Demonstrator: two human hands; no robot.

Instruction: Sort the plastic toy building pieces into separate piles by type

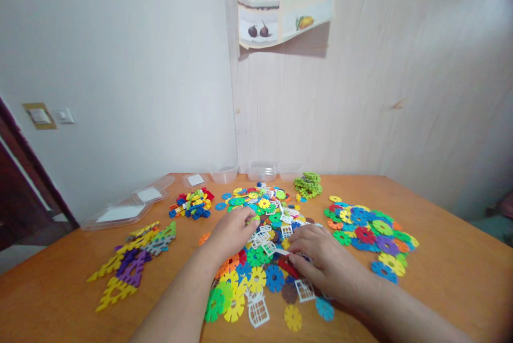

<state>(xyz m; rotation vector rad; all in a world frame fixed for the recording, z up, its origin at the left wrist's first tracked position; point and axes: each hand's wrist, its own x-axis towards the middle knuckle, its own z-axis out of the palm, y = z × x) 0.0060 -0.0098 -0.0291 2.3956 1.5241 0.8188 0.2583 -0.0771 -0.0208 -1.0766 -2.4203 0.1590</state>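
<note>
Hands rest on a heap of plastic building pieces in the middle of an orange wooden table (449, 257). We see the left hand (232, 233) palm down, its fingertips drawn together on a small piece at the far side of the central heap (260, 247) — what colour that piece is, we cannot tell. The right hand (324, 263) lies flat beside it, fingers loosely curled, thumb and forefinger pinching a white window-frame piece (280, 251).

Around the hands we find bright flower-shaped discs mixed with more white frames. To the right sits a separate spread of discs (368, 233); behind it, a small stack of green discs (308, 185). To the left lies a group of yellow, purple and grey fence-like pieces (130, 263), and beyond them a cluster of small bricks (192, 204). Clear plastic tubs (261, 170) and lids (124, 212) line the far edge, under a fruit poster (285, 4) on the wall.
</note>
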